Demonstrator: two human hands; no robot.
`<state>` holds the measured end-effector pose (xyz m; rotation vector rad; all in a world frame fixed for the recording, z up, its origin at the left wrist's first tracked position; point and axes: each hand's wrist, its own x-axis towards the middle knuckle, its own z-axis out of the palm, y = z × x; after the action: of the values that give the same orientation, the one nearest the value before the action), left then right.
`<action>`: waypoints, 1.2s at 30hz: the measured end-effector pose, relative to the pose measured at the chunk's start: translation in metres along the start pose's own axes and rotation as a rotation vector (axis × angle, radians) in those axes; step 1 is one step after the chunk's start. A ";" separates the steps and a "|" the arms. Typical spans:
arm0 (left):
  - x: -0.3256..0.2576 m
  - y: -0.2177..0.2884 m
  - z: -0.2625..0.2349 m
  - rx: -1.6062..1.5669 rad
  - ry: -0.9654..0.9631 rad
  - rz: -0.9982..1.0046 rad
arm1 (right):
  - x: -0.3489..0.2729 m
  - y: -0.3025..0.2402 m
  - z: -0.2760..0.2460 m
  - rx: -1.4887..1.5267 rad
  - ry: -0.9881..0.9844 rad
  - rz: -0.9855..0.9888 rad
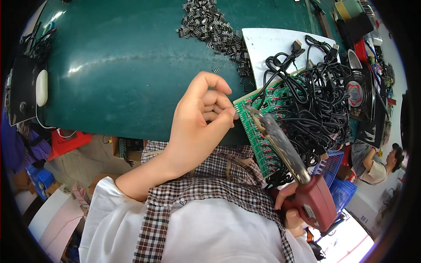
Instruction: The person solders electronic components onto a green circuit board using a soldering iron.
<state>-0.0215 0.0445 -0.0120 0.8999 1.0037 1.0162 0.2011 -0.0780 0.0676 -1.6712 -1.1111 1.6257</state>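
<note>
A red-handled soldering gun (315,201) is gripped in my right hand (293,218) at the lower right. Its long metal barrel slants up and left, with the tip over the left part of a green circuit board panel (251,127). Beside that panel's left corner is my left hand (199,116), fingers curled and thumb tip close to the board's edge. Whatever those fingers pinch, if anything, is hidden. Red wire ends dot the panel, and black cables (313,105) with plugs lie heaped across its right side.
A white sheet (267,48) lies behind the panel on the green table (123,57). Many small black components (210,26) are piled at the back. A dark device with a white bar (41,87) stands far left. Another person (377,164) is at the far right.
</note>
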 end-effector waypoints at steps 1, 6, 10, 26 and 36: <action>0.000 0.000 0.001 0.002 -0.002 -0.004 | 0.004 0.005 0.008 -0.015 0.072 -0.053; -0.001 0.002 0.001 -0.024 -0.006 -0.021 | 0.009 0.012 0.026 -0.036 0.257 -0.147; -0.002 0.001 0.001 0.015 -0.001 -0.008 | 0.008 0.010 0.024 -0.051 0.240 -0.125; 0.000 -0.001 -0.001 0.048 -0.030 0.010 | 0.004 0.025 0.016 -0.103 0.217 -0.185; -0.001 -0.001 0.000 0.068 -0.015 0.027 | 0.003 0.017 0.014 -0.062 0.158 -0.146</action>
<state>-0.0209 0.0435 -0.0130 0.9784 1.0208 1.0014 0.1899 -0.0866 0.0499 -1.6838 -1.1845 1.3567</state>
